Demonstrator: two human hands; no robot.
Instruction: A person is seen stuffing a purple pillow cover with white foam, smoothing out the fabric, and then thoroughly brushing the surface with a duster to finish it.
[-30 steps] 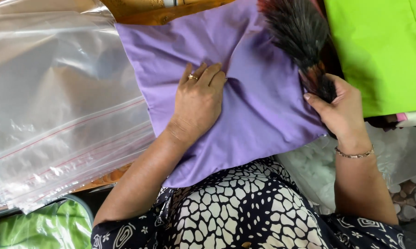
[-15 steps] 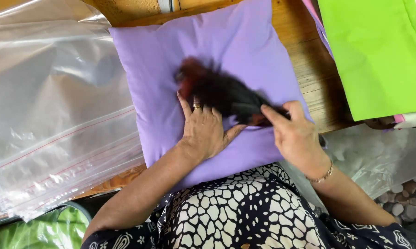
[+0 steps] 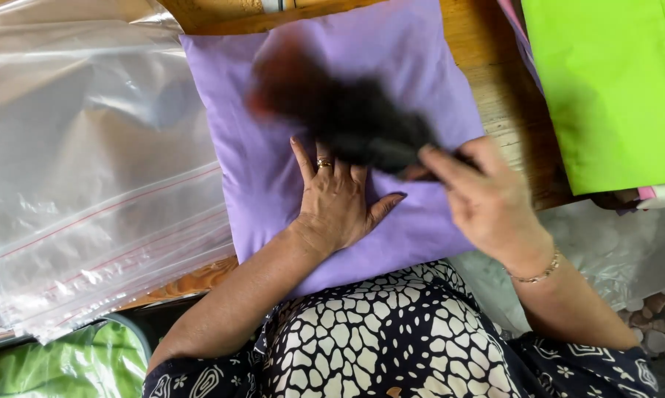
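Pillow at the middle of the table

A pillow [image 3: 421,81] lay on the table [image 3: 495,81]; plastic bags [image 3: 89,184] lay stacked to its left, folded fabric [image 3: 605,88] to its right, a feather duster [image 3: 340,110] above it.

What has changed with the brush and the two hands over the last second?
The right hand swept the dark feather brush from the pillow's upper right corner across to the upper left of its middle; it now shows blurred, and the hand moved inward with it. The left hand stayed flat on the purple pillow, and the clear plastic bags and green fabric kept their places.
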